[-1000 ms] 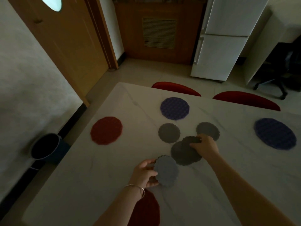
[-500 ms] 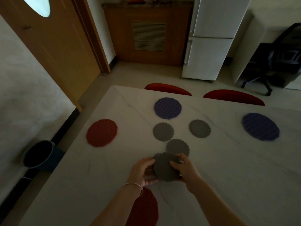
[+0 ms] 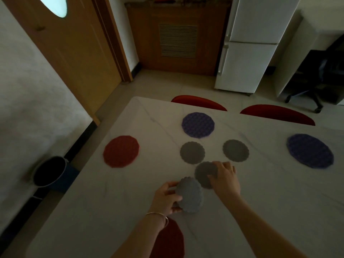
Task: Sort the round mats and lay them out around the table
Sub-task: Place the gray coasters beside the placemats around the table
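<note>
A dark round bin (image 3: 49, 171) stands on the floor left of the table; what is in it cannot be seen.

The table (image 3: 96, 207) has a pale top with thin grey lines like marble. On it lie flat round mats with bumpy tops. A red mat (image 3: 121, 151) lies at the left, and another red mat (image 3: 170, 239) lies at the near edge, partly under the left arm. A purple mat (image 3: 198, 124) lies at the far side and a bigger-looking purple mat (image 3: 310, 150) at the right. Two small grey mats with wavy edges lie in the middle, one on the left (image 3: 192, 152) and one on the right (image 3: 235, 150), apart from each other.

The left hand (image 3: 167, 197) holds a grey wavy mat (image 3: 189, 195), thumb on top and fingers curled under its left edge. The right hand (image 3: 224, 176) holds a darker grey mat (image 3: 204, 173) just beyond it, thumb on top at its right side, with the fingers curled at its far edge. The two held mats look like they touch or overlap a bit.

Two red chair backs (image 3: 199, 102) show past the far edge.
</note>
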Available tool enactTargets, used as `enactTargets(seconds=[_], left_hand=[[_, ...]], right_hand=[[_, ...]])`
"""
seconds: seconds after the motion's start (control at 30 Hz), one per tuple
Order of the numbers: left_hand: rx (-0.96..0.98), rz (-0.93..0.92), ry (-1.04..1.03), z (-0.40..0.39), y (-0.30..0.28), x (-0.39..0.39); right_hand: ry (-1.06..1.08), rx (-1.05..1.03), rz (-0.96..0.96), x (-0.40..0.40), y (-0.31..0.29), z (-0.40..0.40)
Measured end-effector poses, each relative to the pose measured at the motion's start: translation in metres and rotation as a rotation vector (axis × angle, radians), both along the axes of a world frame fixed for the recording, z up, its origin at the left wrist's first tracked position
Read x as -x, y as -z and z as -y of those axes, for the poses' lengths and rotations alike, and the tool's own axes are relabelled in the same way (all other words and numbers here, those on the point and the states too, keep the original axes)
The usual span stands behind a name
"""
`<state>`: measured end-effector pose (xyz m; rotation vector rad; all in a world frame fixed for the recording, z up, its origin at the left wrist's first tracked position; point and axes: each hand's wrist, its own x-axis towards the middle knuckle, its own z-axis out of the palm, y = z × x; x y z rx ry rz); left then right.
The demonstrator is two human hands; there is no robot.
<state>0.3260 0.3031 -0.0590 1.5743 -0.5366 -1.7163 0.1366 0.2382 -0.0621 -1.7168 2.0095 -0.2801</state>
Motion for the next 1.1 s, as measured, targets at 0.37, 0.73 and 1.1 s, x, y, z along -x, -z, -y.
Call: enactTargets(seconds=[0.37, 0.73, 1.1], left_hand=[[-0.027, -0.025, -0.039, 0.001, 0.011, -0.007], [-0.185, -0.087, -0.176, 0.008, 0.011, -0.002], [-0.051, -0.017, -0.055, 0.006, 0.002, 0.003]], right_hand=[[0.091, -0.225, -0.111, -0.003, -0.004, 0.028], [0.553, -0.169, 1.053, 0.008, -0.013, -0.010], [0.115, -0.150, 0.500, -0.021, -0.001, -0.027]])
